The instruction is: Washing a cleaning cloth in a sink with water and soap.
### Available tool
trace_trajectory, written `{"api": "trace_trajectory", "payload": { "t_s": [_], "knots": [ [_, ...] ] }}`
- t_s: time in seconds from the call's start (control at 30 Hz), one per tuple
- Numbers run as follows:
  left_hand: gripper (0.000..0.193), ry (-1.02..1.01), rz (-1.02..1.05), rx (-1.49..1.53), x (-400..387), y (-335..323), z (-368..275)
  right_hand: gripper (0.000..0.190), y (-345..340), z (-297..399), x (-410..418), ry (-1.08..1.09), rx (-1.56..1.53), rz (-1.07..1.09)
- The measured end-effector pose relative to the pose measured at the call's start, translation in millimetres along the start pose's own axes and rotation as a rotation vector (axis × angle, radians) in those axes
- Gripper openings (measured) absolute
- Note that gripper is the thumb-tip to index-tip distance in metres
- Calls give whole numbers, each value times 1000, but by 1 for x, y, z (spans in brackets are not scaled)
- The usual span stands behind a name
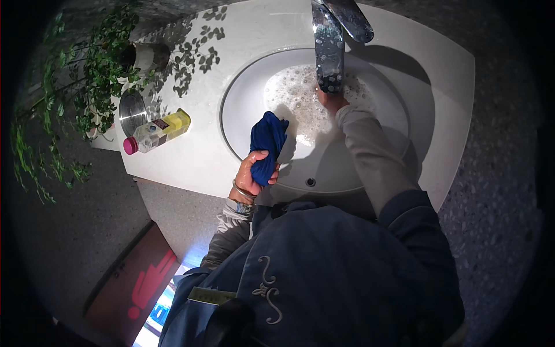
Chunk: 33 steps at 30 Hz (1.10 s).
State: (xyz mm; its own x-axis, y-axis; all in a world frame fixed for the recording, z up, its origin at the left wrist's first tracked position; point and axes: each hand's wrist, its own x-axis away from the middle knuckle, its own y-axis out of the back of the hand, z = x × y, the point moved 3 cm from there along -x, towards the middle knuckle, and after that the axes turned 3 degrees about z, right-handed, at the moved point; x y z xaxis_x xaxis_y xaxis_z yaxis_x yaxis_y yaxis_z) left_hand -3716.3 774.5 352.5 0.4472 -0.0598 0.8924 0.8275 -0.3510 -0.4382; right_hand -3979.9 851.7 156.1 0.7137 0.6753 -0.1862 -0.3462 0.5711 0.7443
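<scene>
My left hand [253,171] grips a bunched, twisted blue cloth [267,145] above the near left rim of the oval washbasin [240,104]. Foamy, cloudy water [295,93] lies in the bowl. My right hand [333,102] reaches into the basin beneath the spout of the chrome faucet [328,56]; its fingers are partly hidden by the spout and the suds, so I cannot make out whether they hold anything. Drops and foam spots cover the faucet's metal. An overflow hole [310,182] shows in the near wall of the bowl.
On the white countertop [195,143] to the left lies a clear plastic bottle [158,130] with a pink cap and some yellow liquid. Beside it are a round metal dish [132,113] and a potted trailing plant [149,56]. A red-marked brown panel [134,286] stands at the lower left.
</scene>
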Motion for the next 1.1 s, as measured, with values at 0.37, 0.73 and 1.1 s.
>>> {"api": "trace_trajectory", "payload": {
  "t_s": [0.37, 0.73, 1.1],
  "knots": [
    [43, -12, 4, -23, -1, 0, 1, 14, 1, 8, 40, -92, -54, 26],
    [43, -30, 7, -8, 0, -4, -6, 17, 37, 13, 45, 114, -6, 54],
    [43, 68, 306, 178, -2, -30, -2, 55, 104, 96, 53, -792, -1079, 580]
  ]
}}
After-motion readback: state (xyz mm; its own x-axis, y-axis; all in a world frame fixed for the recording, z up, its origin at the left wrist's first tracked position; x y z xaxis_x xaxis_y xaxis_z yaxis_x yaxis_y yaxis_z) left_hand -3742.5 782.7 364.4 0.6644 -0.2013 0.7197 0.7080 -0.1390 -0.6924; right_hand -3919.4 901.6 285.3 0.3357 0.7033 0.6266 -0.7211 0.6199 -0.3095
